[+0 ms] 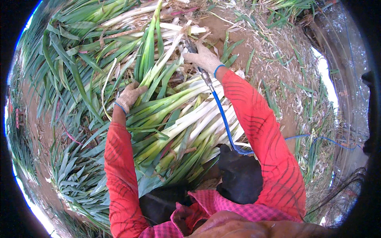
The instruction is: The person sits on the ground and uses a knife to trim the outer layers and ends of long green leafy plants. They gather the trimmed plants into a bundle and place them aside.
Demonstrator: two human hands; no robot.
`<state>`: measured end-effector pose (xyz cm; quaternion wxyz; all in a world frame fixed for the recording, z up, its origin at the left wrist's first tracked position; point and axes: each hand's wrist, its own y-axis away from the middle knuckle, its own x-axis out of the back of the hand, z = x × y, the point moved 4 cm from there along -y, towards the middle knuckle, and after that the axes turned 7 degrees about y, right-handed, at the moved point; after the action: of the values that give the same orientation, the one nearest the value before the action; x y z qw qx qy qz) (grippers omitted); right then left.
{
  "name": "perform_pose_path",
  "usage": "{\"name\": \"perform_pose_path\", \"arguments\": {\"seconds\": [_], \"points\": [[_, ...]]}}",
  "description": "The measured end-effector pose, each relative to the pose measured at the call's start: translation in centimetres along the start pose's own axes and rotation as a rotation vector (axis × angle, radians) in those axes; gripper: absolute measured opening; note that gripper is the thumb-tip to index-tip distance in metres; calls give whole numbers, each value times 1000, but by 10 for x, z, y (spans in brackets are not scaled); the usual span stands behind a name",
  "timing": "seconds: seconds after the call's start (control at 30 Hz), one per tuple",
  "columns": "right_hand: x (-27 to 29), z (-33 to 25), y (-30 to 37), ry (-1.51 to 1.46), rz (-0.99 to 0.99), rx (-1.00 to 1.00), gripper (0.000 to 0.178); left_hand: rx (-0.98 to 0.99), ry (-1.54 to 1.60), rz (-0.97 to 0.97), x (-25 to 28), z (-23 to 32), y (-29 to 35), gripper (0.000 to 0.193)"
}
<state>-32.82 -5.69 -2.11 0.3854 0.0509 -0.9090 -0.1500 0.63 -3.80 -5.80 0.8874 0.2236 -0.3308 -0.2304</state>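
In a light knitted glove, my left hand [129, 96] is closed around the green part of a long green onion [168, 55]. Its white root end points up and to the right. My right hand [206, 60], gloved too, grips a metal air gun [205, 76] with a blue hose [220, 111] running from its lower end. The gun's dark front end lies close to the onion's white root end. Below and between my forearms lies a heap of green onions with clean white stems [200, 118].
A large pile of leafy green onions [75, 59] with dry, soiled stems spreads at the upper left. More leaves [81, 188] lie at the lower left. Peeled skins and scraps [293, 91] litter the soil at right. The hose trails right toward clear plastic sheeting [341, 87].
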Motion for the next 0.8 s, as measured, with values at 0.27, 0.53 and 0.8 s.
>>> {"name": "perform_pose_path", "arguments": {"seconds": [0.27, 0.53, 0.8], "points": [[-13, 0, 46, 77, -43, 86, 62, -35, 170, 70, -22, -23, -4, 68], [-3, 68, 64, 16, 80, -74, 80, -122, -379, -112, -68, 11, 74, 47], [34, 20, 79, -50, 232, 80, 78, -365, -409, -106, -43, 120, 73, 56]]}}
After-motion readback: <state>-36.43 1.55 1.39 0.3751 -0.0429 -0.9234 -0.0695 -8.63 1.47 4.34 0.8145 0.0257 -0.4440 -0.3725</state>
